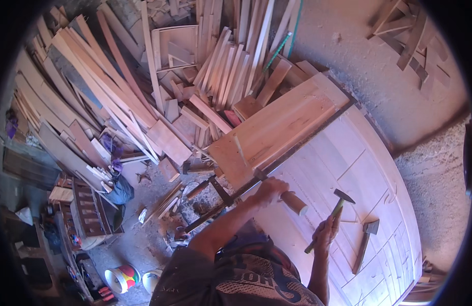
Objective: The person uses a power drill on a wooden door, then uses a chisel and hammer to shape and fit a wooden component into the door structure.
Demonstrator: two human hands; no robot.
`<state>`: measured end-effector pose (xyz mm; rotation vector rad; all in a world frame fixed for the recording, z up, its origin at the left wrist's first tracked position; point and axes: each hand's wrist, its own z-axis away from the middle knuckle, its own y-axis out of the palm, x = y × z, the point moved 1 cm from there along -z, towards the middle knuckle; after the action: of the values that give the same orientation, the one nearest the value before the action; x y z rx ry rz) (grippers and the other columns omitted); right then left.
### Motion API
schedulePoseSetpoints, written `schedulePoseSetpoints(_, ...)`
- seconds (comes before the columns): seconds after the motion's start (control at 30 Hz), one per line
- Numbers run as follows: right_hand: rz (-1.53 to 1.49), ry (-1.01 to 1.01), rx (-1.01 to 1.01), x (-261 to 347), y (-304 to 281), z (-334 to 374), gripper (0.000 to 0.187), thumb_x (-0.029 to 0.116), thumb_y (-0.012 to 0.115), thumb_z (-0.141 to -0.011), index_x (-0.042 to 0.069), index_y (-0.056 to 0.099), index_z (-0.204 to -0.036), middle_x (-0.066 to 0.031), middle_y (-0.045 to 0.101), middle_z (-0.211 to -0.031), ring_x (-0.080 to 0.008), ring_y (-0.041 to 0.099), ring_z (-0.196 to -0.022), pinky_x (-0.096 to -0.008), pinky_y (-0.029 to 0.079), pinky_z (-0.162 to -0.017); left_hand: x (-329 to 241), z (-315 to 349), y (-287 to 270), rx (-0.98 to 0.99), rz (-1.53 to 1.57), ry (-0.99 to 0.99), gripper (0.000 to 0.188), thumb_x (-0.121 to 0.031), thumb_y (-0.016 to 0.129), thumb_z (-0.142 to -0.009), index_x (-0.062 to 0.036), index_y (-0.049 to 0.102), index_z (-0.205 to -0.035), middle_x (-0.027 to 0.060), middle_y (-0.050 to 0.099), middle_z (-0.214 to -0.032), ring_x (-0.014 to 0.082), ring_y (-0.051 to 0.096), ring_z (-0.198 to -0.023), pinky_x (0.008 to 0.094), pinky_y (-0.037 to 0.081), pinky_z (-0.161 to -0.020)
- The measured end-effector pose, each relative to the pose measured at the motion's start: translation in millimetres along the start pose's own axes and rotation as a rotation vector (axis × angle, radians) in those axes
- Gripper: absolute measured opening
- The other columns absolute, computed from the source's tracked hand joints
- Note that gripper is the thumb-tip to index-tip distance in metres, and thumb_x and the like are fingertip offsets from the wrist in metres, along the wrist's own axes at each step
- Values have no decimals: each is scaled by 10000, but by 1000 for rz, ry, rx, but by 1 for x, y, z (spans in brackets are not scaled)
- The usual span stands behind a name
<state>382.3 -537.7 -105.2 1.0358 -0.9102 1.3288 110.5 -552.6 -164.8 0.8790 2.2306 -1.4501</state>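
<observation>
Hammer [338, 207] and wooden-handled tool [295, 204] held over wooden panel [317, 176].
The tool is gripped by the left hand [270, 191] beside a dark bar [307, 138]; the hammer is clasped by the right hand [324, 232]. A second hammer [362, 250] is laid on the panel.

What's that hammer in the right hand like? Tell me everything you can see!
The hammer has a dark head that looks like metal and a slim, greenish handle; I can't tell what the handle is made of. It slants, with the head toward the upper right and the handle's end toward the lower left. The right hand holds it, hiding the handle's middle. Behind it is the pale wooden panel; I can't tell whether they touch.
</observation>
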Motion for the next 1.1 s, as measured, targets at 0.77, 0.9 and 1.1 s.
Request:
schedulePoseSetpoints(0.77,602,-558,1119,185,283,33,535,34,423,-1020,24,303,-1541,0,495,-669,-78,435,-561,-266,410,-523,110,127,-64,-1531,1263,-659,238,-13,685,-910,-72,582,-1116,58,671,-1015,177,674,-954,368,557,-916)
schedulePoseSetpoints(0.9,837,-957,1242,202,352,42,502,58,516,-992,50,411,-1483,-161,626,-752,-271,627,-651,-371,496,-598,101,119,-65,-1558,1292,-745,200,-52,704,-911,-99,604,-1078,43,679,-992,159,676,-954,319,545,-854)
schedulePoseSetpoints(1.1,1064,-1152,1558,183,439,60,458,136,561,-987,152,494,-1439,-196,627,-823,-300,674,-724,-428,519,-628,108,129,-57,-1534,1216,-657,165,-96,699,-924,-111,586,-1043,15,667,-973,115,657,-913,253,488,-731)
